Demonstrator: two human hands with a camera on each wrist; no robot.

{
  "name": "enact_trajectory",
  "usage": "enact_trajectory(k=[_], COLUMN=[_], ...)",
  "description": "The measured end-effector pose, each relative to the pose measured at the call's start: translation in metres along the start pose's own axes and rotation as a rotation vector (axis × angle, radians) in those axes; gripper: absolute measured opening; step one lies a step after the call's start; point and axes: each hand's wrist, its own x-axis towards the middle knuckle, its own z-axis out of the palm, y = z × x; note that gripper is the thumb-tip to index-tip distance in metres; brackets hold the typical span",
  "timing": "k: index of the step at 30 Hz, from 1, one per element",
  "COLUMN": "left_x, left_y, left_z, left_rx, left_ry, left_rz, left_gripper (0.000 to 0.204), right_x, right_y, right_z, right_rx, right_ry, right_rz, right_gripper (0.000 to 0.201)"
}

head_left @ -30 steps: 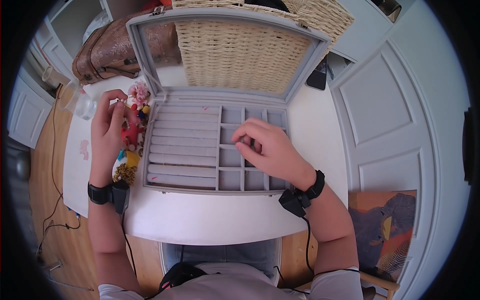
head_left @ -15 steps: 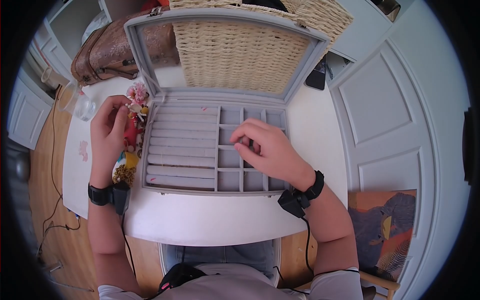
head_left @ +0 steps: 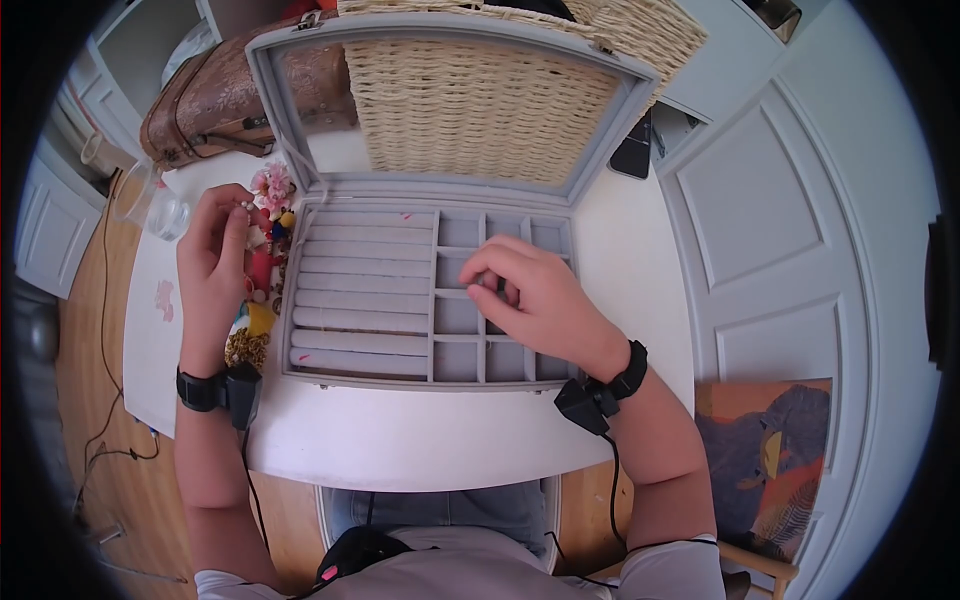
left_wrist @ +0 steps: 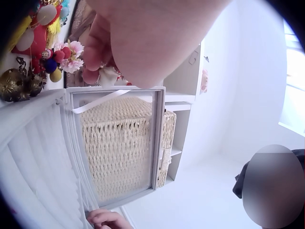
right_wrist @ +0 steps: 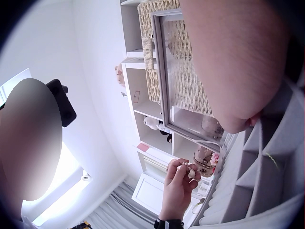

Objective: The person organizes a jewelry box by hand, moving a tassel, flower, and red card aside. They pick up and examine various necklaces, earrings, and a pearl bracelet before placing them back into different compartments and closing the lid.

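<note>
The left hand pinches a small white ornament between thumb and fingers, above the left side of the grey box. In the left wrist view the ornament looks pale with a little red beside it; in the right wrist view the same ornament shows at the fingertips. Colourful trinkets and a pink flower piece lie beside the box. Over the box's square compartments rests or hovers the right hand, its fingers loosely curled; no held thing is plain, and its palm is hidden.
The box's clear lid stands raised before a woven basket. A brown patterned case is at the back left, with clear cups near it. A phone lies at the table's back right.
The left hand has turned and shifted slightly, first toward the trinkets and then back left, with the white ornament still pinched. The right hand has hardly moved.
</note>
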Motion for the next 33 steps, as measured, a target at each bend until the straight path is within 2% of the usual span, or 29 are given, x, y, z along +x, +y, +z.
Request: enact_trajectory(k=[12,21,23,27,29,33], left_x=[0.002,0.001,0.002,0.004,0.002,0.003], left_y=[-0.004,-0.010,-0.011,-0.005,-0.001,-0.006], left_z=[-0.002,-0.006,-0.004,-0.002,-0.002,-0.006], left_rx=[0.044,0.057,0.102,0.080,0.050,0.083], left_ry=[0.043,-0.026,0.039,0.055,0.073,0.044], left_rz=[0.026,-0.031,0.018,0.074,-0.022,-0.015], left_gripper=[0.016,0.017,0.018,0.018,0.016,0.016], right_x=[0.001,0.001,0.001,0.001,0.001,0.001], right_y=[-0.001,-0.003,-0.003,-0.004,-0.004,-0.004], right_z=[0.000,-0.002,-0.002,-0.002,-0.002,-0.002], right_rx=[-0.006,-0.013,-0.010,-0.021,-0.024,-0.019], right_ry=[-0.007,-0.021,-0.023,-0.027,-0.025,-0.023], right_rz=[-0.004,0.007,0.009,0.008,0.002,0.009], right_gripper=[0.011,0.009,0.009,0.009,0.009,0.009])
